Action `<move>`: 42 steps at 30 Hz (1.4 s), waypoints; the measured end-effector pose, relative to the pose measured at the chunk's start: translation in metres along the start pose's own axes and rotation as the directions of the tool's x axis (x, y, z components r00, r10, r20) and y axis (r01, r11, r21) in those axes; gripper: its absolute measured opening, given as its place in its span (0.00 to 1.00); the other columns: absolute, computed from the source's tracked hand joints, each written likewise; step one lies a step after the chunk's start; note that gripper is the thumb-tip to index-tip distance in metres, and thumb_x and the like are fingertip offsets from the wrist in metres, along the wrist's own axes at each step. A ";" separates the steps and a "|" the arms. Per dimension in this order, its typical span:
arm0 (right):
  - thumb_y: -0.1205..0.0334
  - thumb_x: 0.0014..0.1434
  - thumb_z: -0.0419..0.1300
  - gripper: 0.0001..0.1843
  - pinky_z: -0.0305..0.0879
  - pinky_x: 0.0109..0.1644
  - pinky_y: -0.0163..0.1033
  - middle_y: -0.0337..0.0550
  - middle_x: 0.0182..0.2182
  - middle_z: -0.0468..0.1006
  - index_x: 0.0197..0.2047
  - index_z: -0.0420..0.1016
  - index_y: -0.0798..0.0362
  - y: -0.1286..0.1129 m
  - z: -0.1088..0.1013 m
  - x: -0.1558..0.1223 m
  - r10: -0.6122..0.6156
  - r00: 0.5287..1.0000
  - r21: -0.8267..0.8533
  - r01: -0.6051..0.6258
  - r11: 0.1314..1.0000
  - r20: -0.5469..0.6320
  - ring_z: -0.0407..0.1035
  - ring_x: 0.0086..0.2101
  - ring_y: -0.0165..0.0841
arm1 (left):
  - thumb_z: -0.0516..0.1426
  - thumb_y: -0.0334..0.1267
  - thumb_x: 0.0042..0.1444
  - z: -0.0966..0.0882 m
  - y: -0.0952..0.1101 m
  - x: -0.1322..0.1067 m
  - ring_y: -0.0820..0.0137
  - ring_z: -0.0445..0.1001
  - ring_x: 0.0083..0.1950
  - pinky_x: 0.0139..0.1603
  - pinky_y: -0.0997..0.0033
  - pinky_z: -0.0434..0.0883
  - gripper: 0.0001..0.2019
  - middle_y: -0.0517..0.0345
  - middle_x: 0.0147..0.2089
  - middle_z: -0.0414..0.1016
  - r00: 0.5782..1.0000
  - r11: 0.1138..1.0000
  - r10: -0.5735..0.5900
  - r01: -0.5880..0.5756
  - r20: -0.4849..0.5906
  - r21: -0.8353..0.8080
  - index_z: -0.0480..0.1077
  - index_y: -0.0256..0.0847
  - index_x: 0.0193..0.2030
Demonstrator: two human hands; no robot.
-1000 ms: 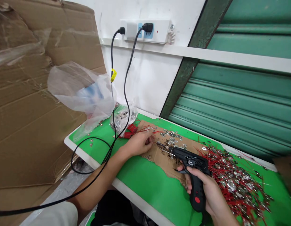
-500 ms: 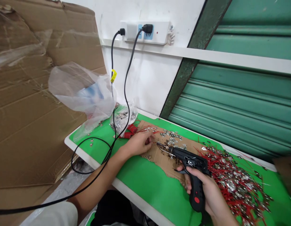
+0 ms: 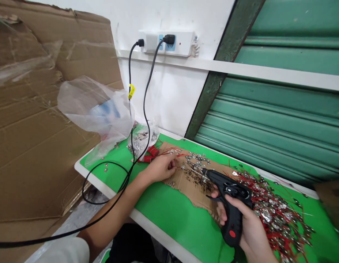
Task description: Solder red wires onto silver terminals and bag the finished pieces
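Observation:
My right hand (image 3: 240,215) grips a black soldering gun (image 3: 229,193) with a red button on its handle. Its metal tip and thin solder feed tube point left over a scorched cardboard sheet (image 3: 196,195). Over the sheet's left end, my left hand (image 3: 165,168) is closed in a pinch on what looks like a thin red wire, largely hidden by the fingers. Just right of those fingertips lies a small metal tab (image 3: 183,167), apart from the gun's tip. Several loose metal tabs (image 3: 199,159) are scattered along the sheet's far side.
Right of the gun spreads a heap of red wires with metal tabs (image 3: 276,215). Red spools (image 3: 147,158) and a clear bag of metal pieces (image 3: 143,137) sit behind my left hand. A black cable (image 3: 103,215) crosses my left forearm. A large cardboard box (image 3: 34,146) stands left.
The soldering gun has drawn back to the right, its tip leaving the spot by my left fingertips. My left hand has stayed almost in place.

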State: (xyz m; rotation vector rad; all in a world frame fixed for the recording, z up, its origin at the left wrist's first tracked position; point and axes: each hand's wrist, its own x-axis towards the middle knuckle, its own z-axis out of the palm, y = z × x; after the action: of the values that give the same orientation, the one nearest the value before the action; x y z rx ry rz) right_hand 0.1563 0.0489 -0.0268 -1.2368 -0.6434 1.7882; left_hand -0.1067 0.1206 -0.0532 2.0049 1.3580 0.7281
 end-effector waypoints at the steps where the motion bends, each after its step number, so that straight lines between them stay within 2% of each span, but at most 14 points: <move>1: 0.51 0.52 0.66 0.14 0.57 0.21 0.33 0.39 0.15 0.65 0.36 0.81 0.54 -0.002 0.000 -0.001 0.003 1.000 0.025 -0.003 1.000 -0.001 0.59 0.17 0.29 | 0.55 0.31 0.55 0.000 0.000 0.000 0.75 0.69 0.30 0.31 0.76 0.62 0.13 0.62 0.31 0.74 1.000 1.000 -0.004 0.004 0.002 -0.008 0.70 0.40 0.48; 9: 0.56 0.49 0.68 0.13 0.57 0.19 0.32 0.43 0.26 0.75 0.38 0.79 0.53 -0.006 0.003 -0.007 -0.056 0.996 0.135 0.065 0.989 -0.068 0.58 0.17 0.27 | 0.56 0.31 0.55 -0.002 0.003 -0.001 0.75 0.68 0.30 0.29 0.76 0.60 0.18 0.62 0.33 0.73 1.000 1.000 -0.011 0.011 0.002 0.015 0.66 0.40 0.54; 13: 0.55 0.50 0.67 0.14 0.58 0.19 0.32 0.43 0.26 0.75 0.39 0.79 0.53 -0.006 0.002 -0.008 -0.076 0.996 0.121 0.081 0.989 -0.048 0.58 0.18 0.27 | 0.56 0.33 0.56 0.000 0.000 -0.001 0.75 0.68 0.30 0.29 0.77 0.59 0.16 0.61 0.33 0.73 1.000 1.000 -0.012 0.012 -0.004 0.016 0.66 0.39 0.52; 18: 0.56 0.52 0.66 0.16 0.59 0.19 0.34 0.41 0.23 0.73 0.44 0.78 0.52 -0.004 -0.006 -0.005 -0.171 0.985 0.075 0.171 0.982 -0.003 0.58 0.18 0.29 | 0.56 0.34 0.56 0.001 -0.001 0.000 0.75 0.68 0.30 0.29 0.76 0.59 0.14 0.61 0.33 0.73 1.000 1.000 -0.017 0.017 -0.005 0.022 0.66 0.39 0.50; 23: 0.56 0.48 0.67 0.24 0.59 0.16 0.35 0.46 0.30 0.78 0.50 0.76 0.52 -0.002 -0.016 0.000 -0.192 0.981 0.150 0.186 0.971 0.025 0.59 0.16 0.28 | 0.55 0.33 0.56 0.001 0.001 -0.001 0.75 0.68 0.31 0.30 0.76 0.60 0.15 0.61 0.33 0.74 0.999 0.999 -0.032 0.032 0.005 0.028 0.66 0.40 0.51; 30: 0.59 0.50 0.65 0.22 0.62 0.19 0.33 0.46 0.32 0.78 0.50 0.77 0.51 -0.006 -0.013 -0.006 -0.267 0.964 0.235 0.259 0.937 0.004 0.60 0.17 0.27 | 0.54 0.34 0.56 0.000 0.004 -0.001 0.73 0.70 0.32 0.30 0.75 0.60 0.12 0.61 0.34 0.75 0.999 0.992 -0.027 0.025 0.019 0.124 0.67 0.41 0.48; 34: 0.59 0.49 0.66 0.23 0.62 0.18 0.33 0.45 0.31 0.78 0.50 0.76 0.50 -0.011 -0.012 -0.010 -0.287 0.958 0.244 0.274 0.930 0.022 0.59 0.17 0.27 | 0.54 0.34 0.56 -0.001 0.011 -0.001 0.73 0.70 0.31 0.29 0.74 0.58 0.15 0.60 0.33 0.75 0.998 0.978 -0.051 0.046 0.019 0.203 0.68 0.41 0.51; 38: 0.59 0.50 0.66 0.22 0.62 0.19 0.32 0.45 0.32 0.78 0.50 0.76 0.50 -0.014 -0.013 -0.015 -0.309 0.951 0.242 0.295 0.925 0.021 0.60 0.18 0.27 | 0.55 0.31 0.53 -0.002 0.018 0.000 0.74 0.69 0.30 0.28 0.75 0.58 0.19 0.59 0.34 0.75 0.996 0.973 -0.086 0.079 0.026 0.217 0.68 0.42 0.54; 42: 0.59 0.50 0.65 0.21 0.61 0.19 0.33 0.46 0.32 0.78 0.49 0.76 0.51 -0.012 -0.017 -0.014 -0.345 0.938 0.264 0.336 0.904 -0.013 0.59 0.17 0.26 | 0.55 0.32 0.55 0.001 0.015 -0.001 0.74 0.69 0.30 0.28 0.76 0.58 0.17 0.60 0.33 0.74 0.997 0.977 -0.069 0.071 -0.015 0.199 0.69 0.42 0.52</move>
State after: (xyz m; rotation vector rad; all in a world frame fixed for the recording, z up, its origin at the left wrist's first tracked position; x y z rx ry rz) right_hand 0.1784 0.0418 -0.0173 -0.8563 -0.5799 1.5440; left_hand -0.0967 0.1150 -0.0432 2.0964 1.5515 0.5880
